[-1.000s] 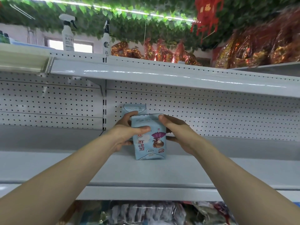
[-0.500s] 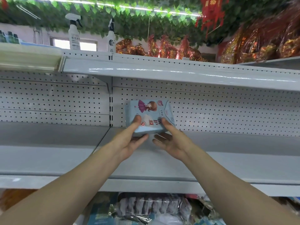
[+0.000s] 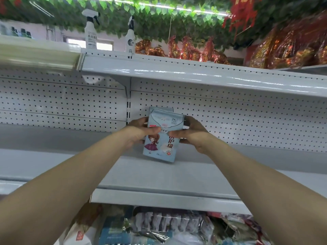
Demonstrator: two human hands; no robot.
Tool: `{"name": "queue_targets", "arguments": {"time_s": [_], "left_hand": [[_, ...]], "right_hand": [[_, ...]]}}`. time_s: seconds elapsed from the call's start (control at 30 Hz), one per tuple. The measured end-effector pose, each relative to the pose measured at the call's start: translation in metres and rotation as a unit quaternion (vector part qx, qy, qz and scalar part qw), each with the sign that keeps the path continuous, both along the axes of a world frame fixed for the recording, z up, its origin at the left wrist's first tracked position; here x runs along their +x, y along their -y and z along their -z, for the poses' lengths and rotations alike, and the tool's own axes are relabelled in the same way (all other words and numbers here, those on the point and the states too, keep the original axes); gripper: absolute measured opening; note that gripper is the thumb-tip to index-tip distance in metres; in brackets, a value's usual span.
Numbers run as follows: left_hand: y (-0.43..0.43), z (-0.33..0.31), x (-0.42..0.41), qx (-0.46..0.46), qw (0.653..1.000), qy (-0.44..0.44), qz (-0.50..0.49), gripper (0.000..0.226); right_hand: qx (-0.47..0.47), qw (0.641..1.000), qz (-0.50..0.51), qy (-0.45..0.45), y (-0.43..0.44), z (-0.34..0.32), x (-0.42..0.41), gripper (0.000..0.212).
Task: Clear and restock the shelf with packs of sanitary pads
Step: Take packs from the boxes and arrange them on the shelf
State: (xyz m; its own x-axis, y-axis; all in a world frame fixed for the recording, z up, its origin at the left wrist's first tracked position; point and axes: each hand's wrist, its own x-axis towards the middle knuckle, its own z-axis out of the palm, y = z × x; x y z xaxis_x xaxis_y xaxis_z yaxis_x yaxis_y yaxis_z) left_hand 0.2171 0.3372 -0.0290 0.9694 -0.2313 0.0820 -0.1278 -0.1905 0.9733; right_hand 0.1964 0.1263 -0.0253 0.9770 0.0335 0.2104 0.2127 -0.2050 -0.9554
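A white metal shelf fills the middle, its board smooth and bare-painted, backed by a perforated back panel dotted with rows of small holes; an upper shelf of the same glossy metal runs above it. A green leaf garland hangs across the top, blurred at the left edge. Crinkled red-and-gold foil goods sit on the upper level, cut off at the right; packets on the lower tier are cut off by the bottom edge and too blurred to name. Two white spray bottles stand upright on the upper level, their bases hidden by the shelf lip.

The pale blue front pack – soft, rectangular, printed with a cartoon girl – stands slightly tilted over the shelf board near the back panel; whether its lower edge touches the board is unclear. A second pack peeks out behind it, mostly hidden. The left hand and right hand grip the front pack from either side, thumbs across its face – fingers behind, out of sight.
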Motion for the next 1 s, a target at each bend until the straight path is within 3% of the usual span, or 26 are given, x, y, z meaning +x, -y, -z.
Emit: {"name": "queue_targets", "arguments": {"time_s": [0.57,0.8,1.0], "left_hand": [[-0.007,0.009,0.042,-0.011,1.0,-0.013,-0.012,0.054],[-0.006,0.012,0.057,-0.006,1.0,-0.001,-0.006,0.05],[-0.002,0.013,0.065,0.004,1.0,0.016,-0.006,0.047]], "right_hand": [[-0.046,0.996,-0.074,-0.024,0.003,0.01,0.067,0.096],[-0.061,0.996,-0.071,-0.004,0.004,0.014,0.074,0.075],[-0.061,0.998,-0.036,-0.002,0.003,0.022,0.08,0.081]]}}
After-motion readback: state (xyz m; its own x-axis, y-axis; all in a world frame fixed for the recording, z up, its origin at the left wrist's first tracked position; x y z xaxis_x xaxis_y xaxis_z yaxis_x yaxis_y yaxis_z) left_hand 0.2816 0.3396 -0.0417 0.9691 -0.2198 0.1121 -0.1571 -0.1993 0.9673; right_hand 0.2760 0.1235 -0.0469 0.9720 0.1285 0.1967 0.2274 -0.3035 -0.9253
